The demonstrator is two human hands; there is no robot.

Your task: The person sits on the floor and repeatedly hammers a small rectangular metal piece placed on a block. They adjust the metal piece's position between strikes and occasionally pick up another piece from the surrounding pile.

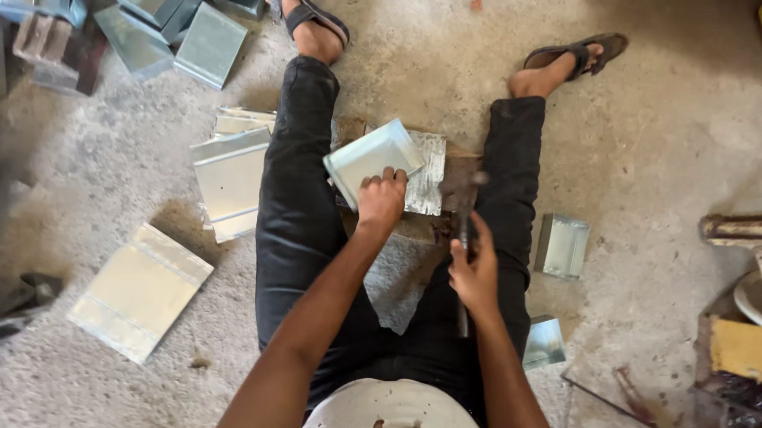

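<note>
- Rough concrete floor (637,122) carries everything; the person sits on it with legs spread, in black trousers and sandals.
- Between the knees lies a flat metal sheet (428,186) on a dark block (458,170).
- Left hand (381,199) presses a folded, box-like sheet-metal piece (368,157) down onto that sheet, fingers curled over its near edge.
- Right hand (474,272) has its fingers closed around the handle of a hammer (465,210), whose blurred head hangs over the block.
- More folded metal pieces lie about: a stack (230,171) beside the left thigh, a small one (561,244) by the right knee.
</note>
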